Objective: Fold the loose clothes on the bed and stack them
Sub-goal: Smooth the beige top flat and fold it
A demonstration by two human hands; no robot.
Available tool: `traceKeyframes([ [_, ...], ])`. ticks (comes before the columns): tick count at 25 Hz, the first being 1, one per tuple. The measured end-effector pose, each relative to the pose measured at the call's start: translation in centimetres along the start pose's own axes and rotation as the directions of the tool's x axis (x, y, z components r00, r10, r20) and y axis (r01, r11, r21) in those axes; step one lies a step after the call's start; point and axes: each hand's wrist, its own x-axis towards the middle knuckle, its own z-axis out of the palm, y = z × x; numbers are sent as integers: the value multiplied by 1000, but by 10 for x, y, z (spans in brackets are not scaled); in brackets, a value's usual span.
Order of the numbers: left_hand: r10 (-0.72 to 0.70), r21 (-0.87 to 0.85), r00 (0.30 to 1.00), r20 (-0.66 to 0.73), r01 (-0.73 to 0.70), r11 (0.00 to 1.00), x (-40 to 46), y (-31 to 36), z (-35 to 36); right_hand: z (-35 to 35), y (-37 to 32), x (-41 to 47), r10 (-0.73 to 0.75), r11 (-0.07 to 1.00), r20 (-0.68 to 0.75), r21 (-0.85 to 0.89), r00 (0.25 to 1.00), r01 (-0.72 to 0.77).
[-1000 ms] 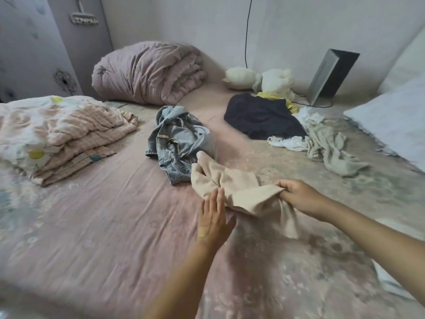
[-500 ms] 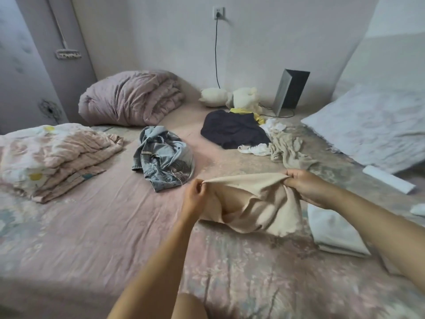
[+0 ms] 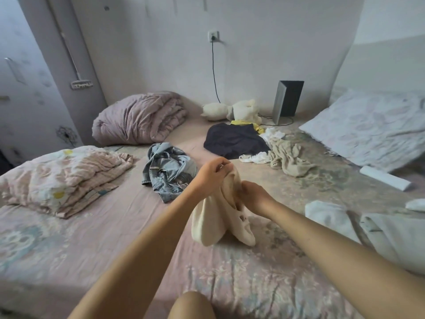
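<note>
A cream garment (image 3: 212, 223) hangs above the bed (image 3: 103, 226), lifted in the middle of the view. My left hand (image 3: 212, 172) pinches its top edge. My right hand (image 3: 251, 195) grips the cloth just below and to the right, close to the left hand. Loose clothes lie further back: crumpled blue jeans (image 3: 167, 172), a dark navy garment (image 3: 234, 140), a beige garment (image 3: 288, 158) and a small white piece (image 3: 254, 158). A folded white garment (image 3: 326, 211) lies at the right.
A folded floral quilt (image 3: 62, 178) sits at the left and a rolled mauve duvet (image 3: 138, 117) at the back. A plush toy (image 3: 232, 110) and a dark box (image 3: 287, 100) stand by the wall. A pillow (image 3: 372, 127) and a white roll (image 3: 385, 180) are at the right.
My hands have come close together and raised the cream garment, which was stretched wide between them; it now hangs down in folds. The view has tilted up.
</note>
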Motion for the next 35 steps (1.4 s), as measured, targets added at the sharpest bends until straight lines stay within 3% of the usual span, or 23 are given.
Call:
traceKeyframes([
  [2,-32,-14,999,16,32,999,-8,-3,-14,-5,10,4,33,983,-69,-178,997,-45],
  [3,-64,23,997,53,63,998,-11,-5,-22,-12,16,4,39,982,-107,-179,994,-57],
  [6,-70,332,990,119,27,943,-15,-8,-40,-30,13,3,74,991,-170,120,983,-54],
  [8,-3,433,1000,31,-11,901,-10,-4,-47,-41,-5,-2,53,949,-195,314,979,11],
  [9,8,470,1000,-9,-3,883,-7,0,-52,-46,-15,-6,2,946,-203,318,979,64],
  [10,10,523,1000,-29,7,852,-2,4,-58,-53,-24,-11,-85,964,-202,231,976,132],
  [11,-5,582,1000,-31,22,813,1,8,-66,-61,-29,-14,-209,976,-183,16,961,215],
  [13,-38,669,999,-29,47,742,9,13,-81,-75,-34,-16,-372,846,-116,-449,921,286],
  [14,-55,681,998,-32,62,730,12,14,-88,-82,-34,-14,-397,789,-109,-549,911,278],
  [21,-39,595,974,-222,167,786,13,37,-116,-121,-31,1,-274,682,-159,-728,949,75],
  [24,-86,530,937,-340,266,805,19,53,-131,-146,-33,0,-91,820,-247,-569,965,-68],
  [26,-80,538,914,-399,304,787,20,61,-146,-168,-44,-5,31,944,-289,-307,957,-123],
  [28,-54,538,883,-467,332,775,19,72,-161,-187,-58,-13,148,988,-265,-4,953,-154],
  [30,-48,389,855,-516,284,876,20,85,-171,-198,-74,-20,203,936,-216,329,955,-124],
  [32,-93,127,833,-545,191,973,25,101,-178,-205,-91,-25,132,793,-227,608,965,34],
  [34,-144,-80,802,-580,120,989,27,112,-185,-210,-104,-33,63,718,-339,669,939,194],
  [35,-126,-61,794,-594,112,992,25,116,-188,-210,-108,-37,29,756,-396,610,918,239],
])
